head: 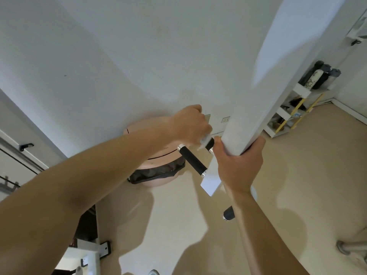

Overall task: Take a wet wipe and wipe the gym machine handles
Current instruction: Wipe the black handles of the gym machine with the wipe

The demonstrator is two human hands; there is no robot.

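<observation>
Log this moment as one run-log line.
step: wiping handles | left hand: holds wet wipe against far black handle | right hand: grips white post | near black handle: untouched

Left hand (191, 124), wipe (205, 139) seemingly on handle (210, 144)

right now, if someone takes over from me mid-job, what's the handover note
Left hand: fingers hold the white wet wipe on the upper black foam handle.
Right hand: grips the white machine post.
Done: wipe taken, upper handle being wiped.
Left: possibly the middle black handle with chrome ends and the low dark handle; cannot tell if they are wiped.
</observation>
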